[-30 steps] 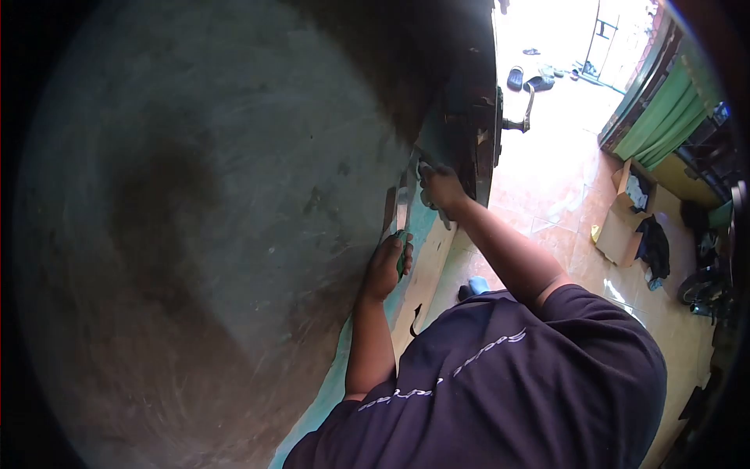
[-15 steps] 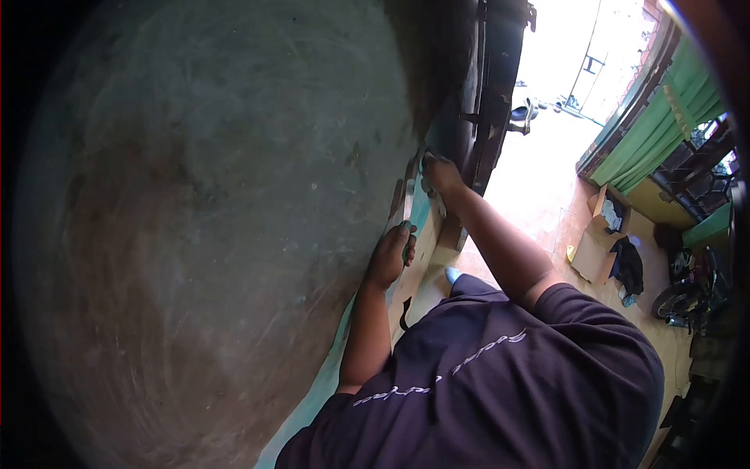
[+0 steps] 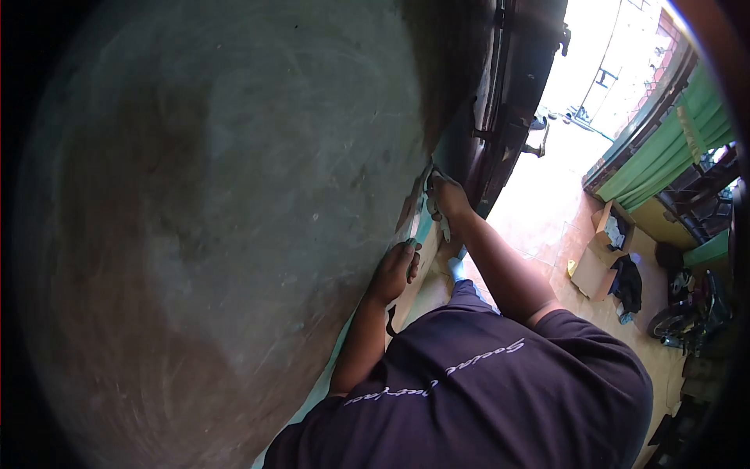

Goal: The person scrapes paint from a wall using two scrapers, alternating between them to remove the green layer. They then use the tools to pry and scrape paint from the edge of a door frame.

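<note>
The blade (image 3: pixel 416 223) stands at the right margin of the wall (image 3: pixel 273 195), pointing to the far side of the scene; contact between its edge and the wall cannot be confirmed. The left hand (image 3: pixel 394 273) has its grip wrapped around the blade's green handle, thumb near the top of it. The right hand (image 3: pixel 451 200), farther off and to the right, has its grip curled around a grey tool (image 3: pixel 430 181); the fingers hide much of this item and its exact type cannot be determined. The wall surface is grey with brown patches, and a green strip (image 3: pixel 336 352) borders its near right part. A dark door (image 3: pixel 537 62) stands right of the right hand, with a handle (image 3: pixel 539 146) on it. Farther right are a green curtain (image 3: pixel 664 156), a box (image 3: pixel 600 225), dark cloth (image 3: pixel 627 283) and a motorcycle (image 3: pixel 691 309).
</note>
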Tool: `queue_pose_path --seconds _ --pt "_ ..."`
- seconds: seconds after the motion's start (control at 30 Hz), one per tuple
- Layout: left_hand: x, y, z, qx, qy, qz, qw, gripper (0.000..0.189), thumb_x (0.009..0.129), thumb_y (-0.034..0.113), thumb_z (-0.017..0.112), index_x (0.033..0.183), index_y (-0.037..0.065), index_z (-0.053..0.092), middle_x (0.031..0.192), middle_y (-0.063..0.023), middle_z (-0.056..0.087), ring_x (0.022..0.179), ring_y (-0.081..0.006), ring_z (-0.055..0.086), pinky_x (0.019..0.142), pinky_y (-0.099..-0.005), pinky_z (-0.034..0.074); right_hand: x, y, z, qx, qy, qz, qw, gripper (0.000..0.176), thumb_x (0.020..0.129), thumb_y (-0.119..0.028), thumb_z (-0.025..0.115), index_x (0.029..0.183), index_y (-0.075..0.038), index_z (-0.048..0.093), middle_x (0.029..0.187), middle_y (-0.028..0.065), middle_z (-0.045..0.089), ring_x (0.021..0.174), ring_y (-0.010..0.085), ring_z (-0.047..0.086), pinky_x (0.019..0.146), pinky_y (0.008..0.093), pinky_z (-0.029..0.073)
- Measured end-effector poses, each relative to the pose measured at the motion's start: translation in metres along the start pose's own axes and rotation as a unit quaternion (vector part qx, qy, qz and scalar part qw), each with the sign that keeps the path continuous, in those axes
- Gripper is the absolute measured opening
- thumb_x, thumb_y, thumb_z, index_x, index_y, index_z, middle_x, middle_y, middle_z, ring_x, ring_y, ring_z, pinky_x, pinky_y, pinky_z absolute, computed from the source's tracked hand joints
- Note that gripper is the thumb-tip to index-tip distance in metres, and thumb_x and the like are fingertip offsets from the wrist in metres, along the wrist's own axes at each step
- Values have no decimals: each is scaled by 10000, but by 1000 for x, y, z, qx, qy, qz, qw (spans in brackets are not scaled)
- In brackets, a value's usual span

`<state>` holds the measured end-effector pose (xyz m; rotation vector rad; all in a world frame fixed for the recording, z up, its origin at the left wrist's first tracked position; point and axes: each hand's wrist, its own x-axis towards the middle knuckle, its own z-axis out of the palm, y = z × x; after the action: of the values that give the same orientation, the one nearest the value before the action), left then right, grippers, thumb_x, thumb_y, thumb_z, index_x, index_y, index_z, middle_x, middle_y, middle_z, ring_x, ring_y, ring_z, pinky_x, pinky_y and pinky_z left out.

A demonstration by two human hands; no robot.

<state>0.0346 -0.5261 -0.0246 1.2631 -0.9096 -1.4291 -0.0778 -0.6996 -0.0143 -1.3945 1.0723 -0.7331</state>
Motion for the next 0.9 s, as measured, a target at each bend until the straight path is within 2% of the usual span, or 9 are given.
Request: queue_pose_path --seconds 0.13,0.23,0.33,0.4,0.47,0.53,0.63,0.83,0.9 --pt "0 8 5 -15 8 -15 1000 374 965 320 374 1099 -11 486 795 -20 486 628 -99 457 572 -236 384 -7 -18 0 160 40 129 978 255 864 -226 486 1022 -45 573 761 127 577 590 228 599 421 340 418" --pt "-1 12 8 -17 19 -29 999 365 968 315 371 1103 -4 485 789 -16 486 636 -96 463 576 -234 392 0 -3 4 164 39 135 976 272 869 -227 481 1069 -70 578 779 135 590 640 232 609 461 351 441" --pt "1 15 10 -22 28 -39 999 342 972 305 365 1099 11 484 776 -9 488 634 -87 469 565 -234 401 2 11 13 177 51 108 977 231 915 -275 445 914 -67 545 674 35 484 472 142 458 385 306 362" --pt "2 17 11 -33 31 -52 998 340 970 304 371 1103 11 480 786 -15 490 636 -89 472 566 -235 404 10 27 14 129 41 48 990 223 913 -275 451 902 -75 551 661 26 472 462 135 444 381 297 348" --pt "5 17 13 -41 41 -65 996 343 967 305 376 1107 9 478 789 -19 490 637 -92 474 566 -237 404 14 34 13 164 46 60 984 223 910 -277 458 892 -77 555 655 23 468 456 129 436 378 290 337" --pt "7 15 13 -46 48 -78 995 347 960 315 387 1105 13 481 799 -21 487 644 -101 474 570 -241 403 4 4 10 283 64 148 946 230 908 -281 464 885 -72 558 655 26 472 455 123 433 376 285 330" --pt "11 14 13 -51 54 -91 993 351 948 332 404 1098 26 487 816 -19 482 655 -118 473 578 -249 401 -7 -3 0 224 9 162 961 331 862 -234 502 1080 2 582 762 108 597 587 164 556 504 331 425" --pt "16 13 17 -61 79 -102 990 339 948 321 404 1090 25 488 796 -24 483 639 -123 474 564 -255 400 5 13 6 196 45 139 970 358 878 -246 481 1130 -19 595 661 92 576 553 156 547 493 321 418" --pt "18 11 16 -74 86 -102 988 351 952 314 409 1104 7 486 786 -28 488 620 -118 482 556 -251 404 -10 5 4 163 51 102 980 367 894 -276 500 1176 -52 573 642 44 535 508 109 479 461 286 382"
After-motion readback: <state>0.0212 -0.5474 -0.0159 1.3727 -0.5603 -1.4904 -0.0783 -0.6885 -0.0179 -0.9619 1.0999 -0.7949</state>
